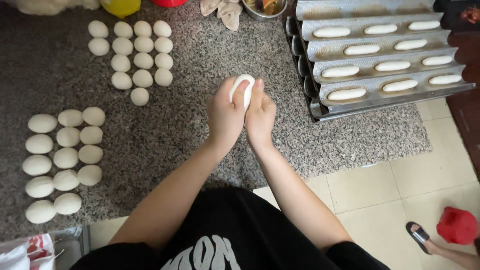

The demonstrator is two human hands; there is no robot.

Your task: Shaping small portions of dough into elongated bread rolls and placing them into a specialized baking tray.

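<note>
Both hands meet over the granite counter (170, 130), pressed together around one white dough piece (243, 86). My left hand (225, 116) cups it from the left with the thumb on top. From the right, my right hand (260, 117) pinches it with the fingers pointing up. The dough's lower part is hidden between the palms. Right of the hands stands a perforated metal baguette tray (312, 52) with several shaped dough sticks (346, 93) lying in its channels.
Several round dough balls (142, 60) sit in rows at the counter's back left, and more dough balls (65, 157) at the near left. A metal bowl (264, 7) and cloth lie at the back. On the tiled floor at the right are another person's sandalled foot (420, 235) and a red object (457, 226).
</note>
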